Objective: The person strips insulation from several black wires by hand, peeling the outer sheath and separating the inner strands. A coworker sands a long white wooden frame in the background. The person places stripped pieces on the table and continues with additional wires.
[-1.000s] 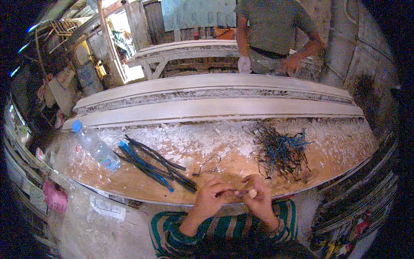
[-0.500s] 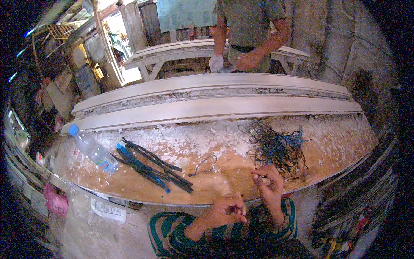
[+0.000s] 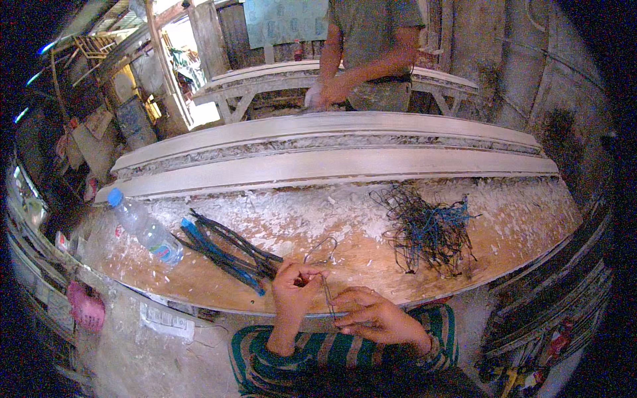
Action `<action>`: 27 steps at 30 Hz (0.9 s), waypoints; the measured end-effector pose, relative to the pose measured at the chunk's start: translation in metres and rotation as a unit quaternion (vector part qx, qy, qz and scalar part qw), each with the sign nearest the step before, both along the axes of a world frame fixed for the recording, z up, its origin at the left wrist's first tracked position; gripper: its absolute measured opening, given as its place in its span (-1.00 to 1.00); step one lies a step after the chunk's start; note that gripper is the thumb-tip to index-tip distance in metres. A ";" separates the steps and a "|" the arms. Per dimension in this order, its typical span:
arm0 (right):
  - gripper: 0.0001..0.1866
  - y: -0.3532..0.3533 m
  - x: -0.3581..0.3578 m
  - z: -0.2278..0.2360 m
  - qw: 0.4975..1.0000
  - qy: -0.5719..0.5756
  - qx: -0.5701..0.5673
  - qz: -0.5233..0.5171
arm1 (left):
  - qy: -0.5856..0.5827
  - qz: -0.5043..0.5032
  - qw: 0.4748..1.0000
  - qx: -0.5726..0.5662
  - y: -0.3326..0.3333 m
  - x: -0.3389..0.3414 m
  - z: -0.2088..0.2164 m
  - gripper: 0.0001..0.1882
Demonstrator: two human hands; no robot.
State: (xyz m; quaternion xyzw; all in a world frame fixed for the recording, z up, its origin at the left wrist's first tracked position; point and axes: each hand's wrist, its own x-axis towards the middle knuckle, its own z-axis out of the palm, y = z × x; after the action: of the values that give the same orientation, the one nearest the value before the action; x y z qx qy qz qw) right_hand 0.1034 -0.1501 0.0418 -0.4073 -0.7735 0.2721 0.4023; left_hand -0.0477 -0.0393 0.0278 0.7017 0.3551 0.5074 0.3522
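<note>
A thin dark cord [image 3: 328,292], doubled into a narrow loop, runs between my hands at the front edge of the board. My left hand [image 3: 295,292] pinches its upper end between thumb and forefinger. Lower down, my right hand [image 3: 378,317] has its thumb and fingertips closed on the cord. Just beyond my left hand lies a bundle of black and blue strips [image 3: 225,249], partly covered by that hand. A single loose loop of cord [image 3: 322,251] rests on the wood nearby. To the right is a tangled heap of black and blue cords [image 3: 428,229].
The wooden board [image 3: 358,265] is dusted with white flakes. A clear bottle with a blue cap [image 3: 149,232] lies at left. Long white-coated planks [image 3: 318,166] cross behind. At the far side, a person [image 3: 371,60] works over the planks. A pink container [image 3: 86,305] is at lower left.
My left hand has moved up and left; my right hand has come down and left, away from the cord heap. The cord now shows stretched between them. The person opposite shifted their arms left.
</note>
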 end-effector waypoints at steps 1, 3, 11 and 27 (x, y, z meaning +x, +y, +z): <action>-0.76 0.000 0.000 0.001 1.000 -0.006 0.010 -0.014 | 0.004 -0.001 1.000 -0.001 0.000 0.000 -0.001 -0.89; -0.77 -0.002 0.003 0.003 0.999 -0.024 0.017 -0.040 | 0.010 -0.006 1.000 -0.007 -0.002 0.001 -0.004 -0.89; -0.84 -0.008 0.018 0.004 0.991 0.076 -0.016 -0.109 | 0.020 -0.103 0.994 0.008 -0.017 0.012 -0.003 -0.92; -0.92 0.015 0.040 -0.026 0.856 0.068 0.124 -0.497 | 0.009 -0.449 0.883 -0.137 -0.065 0.036 -0.008 -0.80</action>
State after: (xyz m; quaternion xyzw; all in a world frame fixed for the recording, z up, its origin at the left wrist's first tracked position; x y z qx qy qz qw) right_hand 0.1435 -0.1351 0.0159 -0.6647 -0.4660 -0.0350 0.5829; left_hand -0.0122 -0.1046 0.0198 0.7352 0.0716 0.2350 0.6317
